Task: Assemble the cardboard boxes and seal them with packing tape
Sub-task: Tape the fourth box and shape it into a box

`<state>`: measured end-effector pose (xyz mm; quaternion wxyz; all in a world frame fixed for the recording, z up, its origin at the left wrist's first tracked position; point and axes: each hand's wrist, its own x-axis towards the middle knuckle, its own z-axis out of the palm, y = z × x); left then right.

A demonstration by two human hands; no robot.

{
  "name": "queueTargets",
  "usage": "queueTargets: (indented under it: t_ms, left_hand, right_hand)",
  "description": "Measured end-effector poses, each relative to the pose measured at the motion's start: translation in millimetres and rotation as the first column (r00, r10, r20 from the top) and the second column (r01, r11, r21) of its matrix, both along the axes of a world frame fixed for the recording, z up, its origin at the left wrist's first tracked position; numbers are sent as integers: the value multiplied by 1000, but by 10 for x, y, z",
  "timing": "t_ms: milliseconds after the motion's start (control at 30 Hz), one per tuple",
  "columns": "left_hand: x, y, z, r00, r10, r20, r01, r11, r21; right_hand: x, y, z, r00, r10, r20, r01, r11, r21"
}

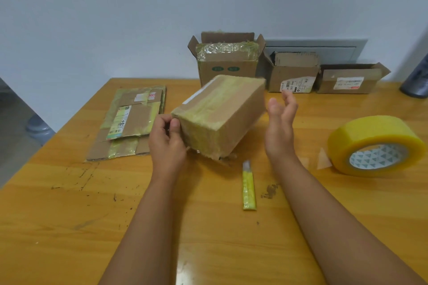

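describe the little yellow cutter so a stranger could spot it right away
On the orange wooden table, look between the person's two forearms, just in front of the taped box that the left hand holds. The cutter lies flat there, a slim yellow stick, far thinner than the fat yellow tape roll to the right.

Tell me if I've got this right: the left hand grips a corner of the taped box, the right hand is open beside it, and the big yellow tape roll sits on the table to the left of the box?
Not quite. In the head view the tape roll sits on the table to the right of the taped box, not the left. The rest holds: the left hand grips a box corner and the right hand is open beside it.
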<state>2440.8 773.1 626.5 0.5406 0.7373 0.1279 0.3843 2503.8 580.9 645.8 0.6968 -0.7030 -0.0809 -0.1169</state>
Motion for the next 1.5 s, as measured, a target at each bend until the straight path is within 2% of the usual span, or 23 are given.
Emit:
queueTargets:
  t_ms: [67,100,233,333,367,400,467,533,567,633,733,833,900,1000,1067,1133,1167,1300,1367,1433,1500]
  left_hand:
    - [-6,-17,5,997,-71,2,71,997,26]
    - [9,-17,-5,998,-67,-1,67,998,23]
    - [38,-46,36,998,46,-40,-53,982,-182]
    - [5,-48,95,985,-154,-76,120,931,-344]
    - [-7,-51,113,968,-230,-98,182,918,-353]
    - [-19,-66,125,953,-269,-138,216,925,-311]
    - [-28,-120,134,958,-177,-226,143,977,-157]
    - [-35,-180,153,976,-48,-212,27,995,-99]
    - [-40,-205,158,983,-36,-180,16,994,-108]
    - [-55,-228,151,990,-71,-118,52,987,-152]
    - [-45,-179,167,990,-124,-64,98,945,-313]
    - [6,-82,126,983,-123,-139,67,933,-354]
    - [2,-64,97,982,-106,-159,46,939,-341]
    - [-14,-53,99,992,-100,-74,66,926,-371]
    - [-1,-3,101,995,-98,-37,76,922,-380]
    - [4,19,101,994,-98,-42,78,935,-345]
    - [10,11,99,994,-98,-48,77,943,-324]
    - [6,-49,98,989,-27,-148,-5,976,-216]
    - [-10,-69,110,983,-70,-171,32,976,-216]
    - [-42,-123,130,981,-157,-114,127,963,-236]
    - [-78,-180,149,980,-193,-52,177,958,-224]
  right_hand:
    - [39,-69,12,988,110,-107,-105,993,48]
    - [41,-87,3,985,133,-112,-130,991,35]
    - [18,-71,-66,999,41,-8,-41,995,-92]
    - [16,-13,-166,998,-32,51,39,989,-140]
    - [13,13,-205,996,-35,82,48,986,-160]
    - [10,43,-241,992,-40,117,61,982,-179]
    - [-3,95,-270,979,-73,188,113,971,-212]
    - [-49,129,-243,955,-113,273,179,957,-229]
    - [-82,141,-220,940,-117,319,198,952,-235]
    - [-158,164,-192,911,-76,406,194,947,-258]
    - [-331,245,-166,832,54,552,169,923,-345]
    - [-485,342,-167,783,192,591,147,867,-476]
    - [-536,391,-189,780,238,579,135,839,-527]
    - [-531,382,-217,836,240,494,59,856,-514]
    - [-539,364,-172,934,244,261,-135,918,-373]
    - [-506,360,-139,957,290,18,-285,949,-138]
    - [-466,355,-125,955,292,-42,-295,952,-82]
    - [-268,308,-78,969,241,-60,-246,965,-93]
    - [-213,302,-102,971,230,-57,-236,961,-145]
    - [-199,309,-129,978,209,-19,-209,963,-172]
    - [-213,315,-124,980,196,30,-192,975,-115]
